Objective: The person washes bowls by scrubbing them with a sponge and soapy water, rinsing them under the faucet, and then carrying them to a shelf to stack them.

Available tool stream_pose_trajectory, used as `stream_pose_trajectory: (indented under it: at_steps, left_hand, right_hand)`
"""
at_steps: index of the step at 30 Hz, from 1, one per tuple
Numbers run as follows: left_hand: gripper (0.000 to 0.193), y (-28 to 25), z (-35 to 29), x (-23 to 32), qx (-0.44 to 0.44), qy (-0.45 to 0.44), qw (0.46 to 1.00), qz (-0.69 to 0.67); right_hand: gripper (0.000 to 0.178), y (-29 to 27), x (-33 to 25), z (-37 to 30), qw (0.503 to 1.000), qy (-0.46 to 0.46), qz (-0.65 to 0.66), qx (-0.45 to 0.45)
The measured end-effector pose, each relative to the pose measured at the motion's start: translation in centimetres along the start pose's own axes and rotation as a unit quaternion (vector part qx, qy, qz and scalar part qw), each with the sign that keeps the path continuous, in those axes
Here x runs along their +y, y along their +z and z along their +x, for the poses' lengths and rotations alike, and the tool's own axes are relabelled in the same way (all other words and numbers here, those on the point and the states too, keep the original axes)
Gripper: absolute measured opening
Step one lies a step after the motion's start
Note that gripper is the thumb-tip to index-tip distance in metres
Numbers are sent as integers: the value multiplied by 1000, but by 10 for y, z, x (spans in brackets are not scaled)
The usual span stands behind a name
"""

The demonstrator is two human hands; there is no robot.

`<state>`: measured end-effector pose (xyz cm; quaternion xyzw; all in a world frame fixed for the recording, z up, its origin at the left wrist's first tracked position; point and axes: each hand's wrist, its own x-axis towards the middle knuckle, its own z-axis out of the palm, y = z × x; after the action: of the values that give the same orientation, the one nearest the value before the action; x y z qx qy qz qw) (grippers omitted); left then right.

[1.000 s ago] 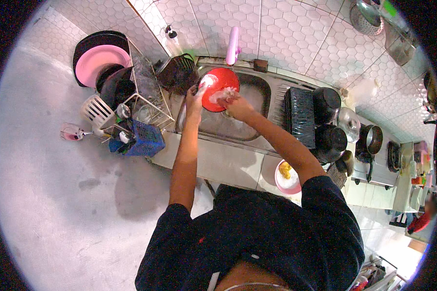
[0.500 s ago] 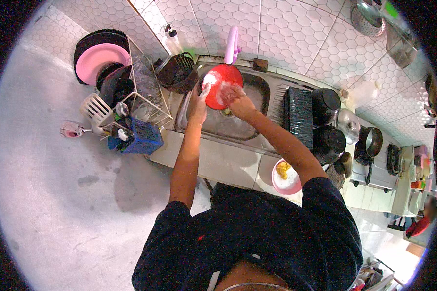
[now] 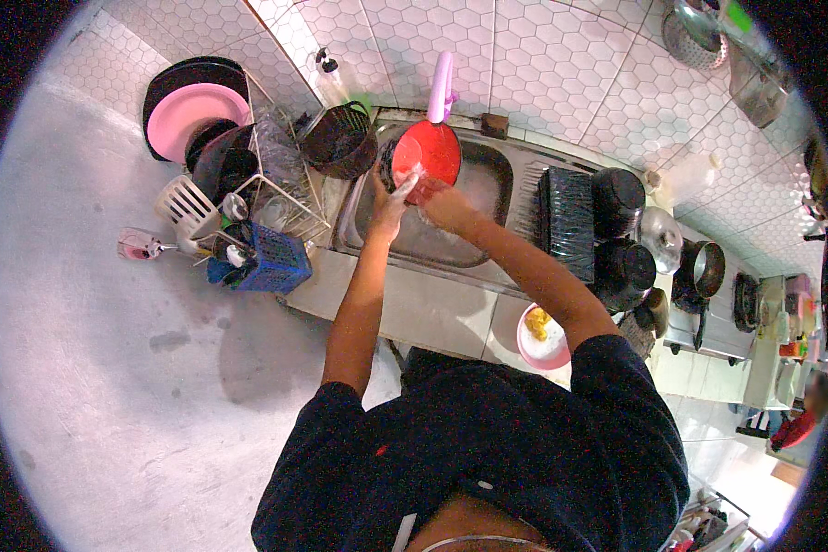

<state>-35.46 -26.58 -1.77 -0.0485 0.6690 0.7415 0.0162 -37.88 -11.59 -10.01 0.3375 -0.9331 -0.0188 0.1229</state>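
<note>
A red frying pan [image 3: 440, 149] with a lilac handle pointing to the back wall is tilted above the sink [image 3: 492, 179]. My left hand [image 3: 388, 210] grips its near left rim, thumb on the inside with white suds and fingers behind. Against the lower inside of the pan, my right hand [image 3: 446, 210] is curled and slightly blurred. Whatever its fingers may hold is hidden.
Left of the sink stand a dark basket [image 3: 342, 138], a dish rack [image 3: 290, 198] and a blue utensil basket [image 3: 281, 260]. A pink bowl [image 3: 545, 348] with suds and a yellow sponge sits at the front edge. Black pots [image 3: 624, 274] line the right.
My right hand has slid down toward the pan's near rim. My left hand has shifted slightly right and down along the rim, and less foam shows in the pan.
</note>
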Motion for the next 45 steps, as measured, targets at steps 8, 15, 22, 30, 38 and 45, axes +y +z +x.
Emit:
stream_pose_trajectory:
  at_steps: [8, 15, 22, 30, 38, 45]
  left_hand:
    - [84, -30, 3, -1, 49, 10, 998, 29]
    - [80, 13, 1, 10, 116, 1, 990, -81]
    - [76, 43, 4, 26, 131, 29, 988, -76]
    - [71, 26, 5, 0, 139, 71, 986, -60]
    - [69, 12, 24, -5, 135, 44, 987, -78]
    - [66, -43, 52, 14, 153, 48, 987, -27]
  right_hand:
    - [29, -12, 13, 19, 886, 89, 441, 109]
    - [29, 0, 48, 82, 677, 349, 615, 206]
    - [27, 0, 68, 92, 702, 444, 508, 229]
    - [47, -8, 36, 65, 926, 291, 184, 153]
    - [52, -36, 60, 53, 896, 163, 412, 33]
    - [49, -82, 1, 24, 935, -158, 272, 161]
